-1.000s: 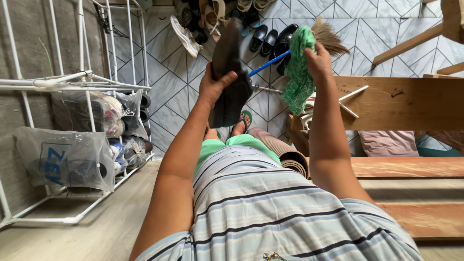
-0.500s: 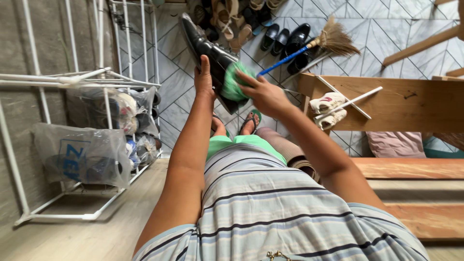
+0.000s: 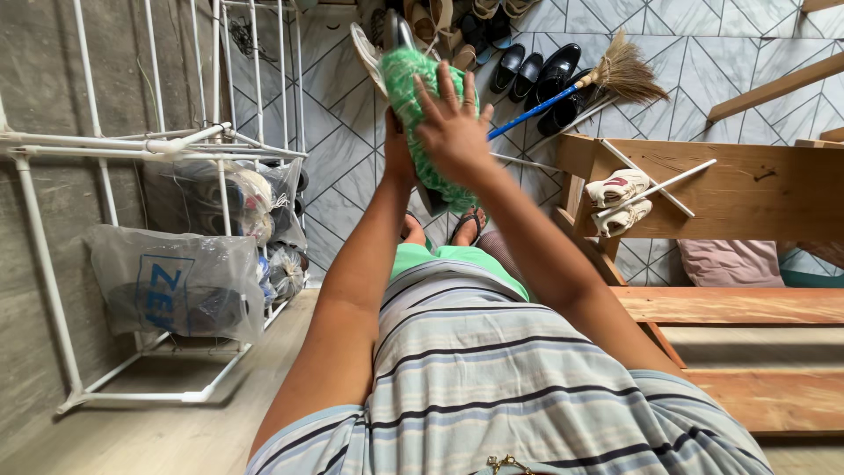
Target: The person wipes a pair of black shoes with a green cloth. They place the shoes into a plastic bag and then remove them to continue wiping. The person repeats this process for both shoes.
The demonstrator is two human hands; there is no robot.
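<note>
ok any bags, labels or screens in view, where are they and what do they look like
Clear plastic bag: low on the white rack, left; crumpled, blue print on its side, dark shoes inside.
Smaller clear bags: shelf above and behind it; shoes inside.
No screens or signs.

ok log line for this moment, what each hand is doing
left hand: holds black leather shoe up | right hand: presses green knitted cloth onto shoe | nearby: straw broom with blue handle on tiled floor
</note>
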